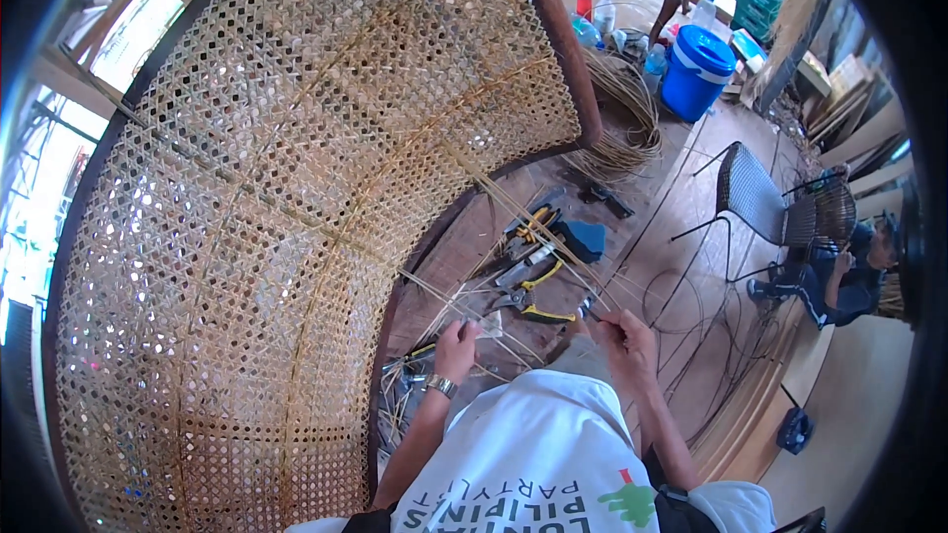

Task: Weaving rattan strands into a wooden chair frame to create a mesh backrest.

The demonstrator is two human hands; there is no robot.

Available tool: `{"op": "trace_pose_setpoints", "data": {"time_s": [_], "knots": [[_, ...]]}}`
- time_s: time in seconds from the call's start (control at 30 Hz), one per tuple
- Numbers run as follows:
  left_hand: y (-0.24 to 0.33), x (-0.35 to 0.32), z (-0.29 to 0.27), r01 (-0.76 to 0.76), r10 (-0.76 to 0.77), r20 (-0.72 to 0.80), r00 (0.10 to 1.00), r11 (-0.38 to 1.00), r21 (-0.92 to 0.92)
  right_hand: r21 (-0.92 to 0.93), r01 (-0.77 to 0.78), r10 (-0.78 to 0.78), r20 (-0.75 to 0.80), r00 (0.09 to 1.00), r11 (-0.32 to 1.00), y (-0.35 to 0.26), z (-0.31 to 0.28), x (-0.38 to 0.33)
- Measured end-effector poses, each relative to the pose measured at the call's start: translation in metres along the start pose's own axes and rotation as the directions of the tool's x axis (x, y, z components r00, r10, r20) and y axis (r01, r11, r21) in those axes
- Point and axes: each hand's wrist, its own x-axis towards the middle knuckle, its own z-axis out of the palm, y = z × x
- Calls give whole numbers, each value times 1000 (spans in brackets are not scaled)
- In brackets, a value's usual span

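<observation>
A large curved panel of woven cane in a dark wooden frame fills the left side, with long strands run across it. My left hand, a watch on its wrist, is closed beside the panel's inner edge, close to loose cane strands; what its fingers hold is hidden. On the other side of my lap, my right hand is closed, fingers pinched together near a small dark and silvery piece too small to name. Yellow-handled pliers lie on the floor between my hands.
More hand tools and a blue block-like item lie beyond. Farther off are a coil of cane, a blue cooler jug and a woven chair. Another person sits at the right; wooden boards lie nearby.
</observation>
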Motion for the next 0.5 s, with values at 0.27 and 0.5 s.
{"op": "trace_pose_setpoints", "data": {"time_s": [0.27, 0.5], "knots": [[329, 10, -49, -631, 920, -172, 353, 370, 682, -84, 220, -226, -65, 972, 972, 8, -21, -2], [707, -10, -272, -253, 970, -182, 164, 220, 942, 531, -37, 181, -221, 958, 846, 19, -61, -33]]}}
